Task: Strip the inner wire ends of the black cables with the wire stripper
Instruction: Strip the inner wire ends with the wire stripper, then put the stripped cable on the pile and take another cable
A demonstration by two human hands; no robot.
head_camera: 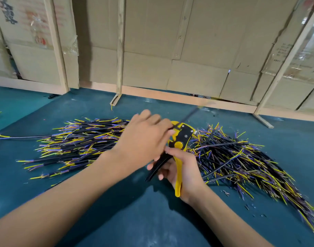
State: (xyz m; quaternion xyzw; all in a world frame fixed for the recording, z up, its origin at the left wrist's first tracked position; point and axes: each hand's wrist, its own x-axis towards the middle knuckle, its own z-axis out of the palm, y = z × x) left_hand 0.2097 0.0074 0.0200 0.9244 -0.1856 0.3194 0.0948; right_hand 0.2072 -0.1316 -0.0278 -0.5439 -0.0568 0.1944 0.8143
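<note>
A yellow-and-black wire stripper (pixel 179 148) is held above the middle of the bench (pixel 117 220), its handles wrapped by the curled fingers of the right hand (pixel 181 172); the grip of that hand is closed round both handles, the yellow one against the palm and the black one under the fingers. A single black cable (pixel 190 115) is seen running from the stripper's head up and away toward the far edge of the bench, blurred along its length. The near end of that cable is covered by the left hand (pixel 145 139), which is laid over the tool's head; whether its grip is pinched on the cable cannot be told, since the fingertips are hidden and blurred.

Two heaps of black cables are spread on the bench: a left pile (pixel 77 143) toward the left edge and a right pile (pixel 241 161) running toward the right edge and near right corner. Yellow, blue and purple inner wires are fanned from their ends. Small dark offcuts (pixel 250 207) are scattered near the right pile.

The bench is covered in a dark teal, scuffed surface. Its far edge is bounded by cardboard panels (pixel 170 41) set in a pale wooden frame (pixel 119 50), with printed cartons at both sides.
</note>
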